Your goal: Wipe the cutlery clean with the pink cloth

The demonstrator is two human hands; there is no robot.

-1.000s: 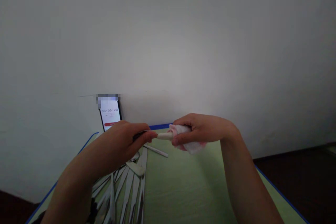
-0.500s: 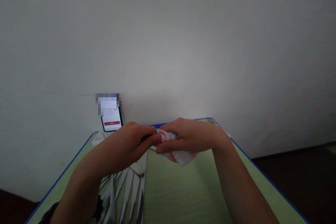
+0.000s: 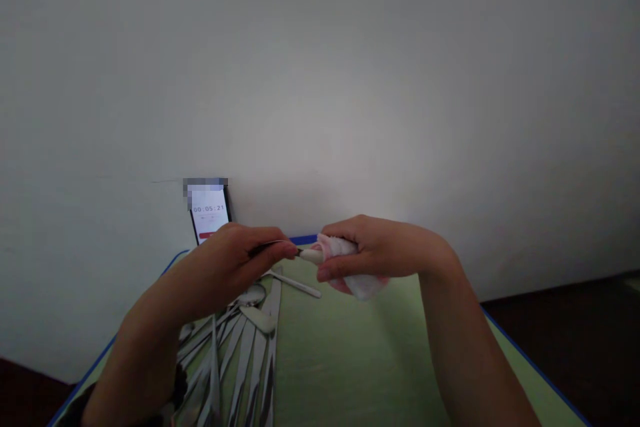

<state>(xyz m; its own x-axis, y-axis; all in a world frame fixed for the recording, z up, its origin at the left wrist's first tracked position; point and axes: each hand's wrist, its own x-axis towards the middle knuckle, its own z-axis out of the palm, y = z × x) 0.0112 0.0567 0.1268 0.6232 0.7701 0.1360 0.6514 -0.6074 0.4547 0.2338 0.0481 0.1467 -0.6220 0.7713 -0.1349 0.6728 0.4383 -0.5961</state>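
Note:
In the head view, my left hand (image 3: pixel 255 248) is closed on the metal end of a cream-handled utensil (image 3: pixel 312 255). Its head is mostly hidden in my fingers, so I cannot tell the kind. A white and pink cloth (image 3: pixel 345 250) is wrapped around the handle's other end, gripped by my right hand (image 3: pixel 377 247). Both hands are above the far part of the green table (image 3: pixel 350 360). Beneath my left forearm lie several metal knives (image 3: pixel 245 353), a spoon (image 3: pixel 251 295) and another cream-handled piece (image 3: pixel 259 319).
A phone (image 3: pixel 209 210) showing a timer leans against the grey wall (image 3: pixel 320 80) at the back left. Blue edging (image 3: pixel 304 240) runs along the table's rim. One thin metal handle (image 3: pixel 297 283) points right from the cutlery pile.
My right hand and the cloth have slid right, away from my left hand, baring part of the cream handle. My left hand has shifted slightly left, and more cutlery shows below.

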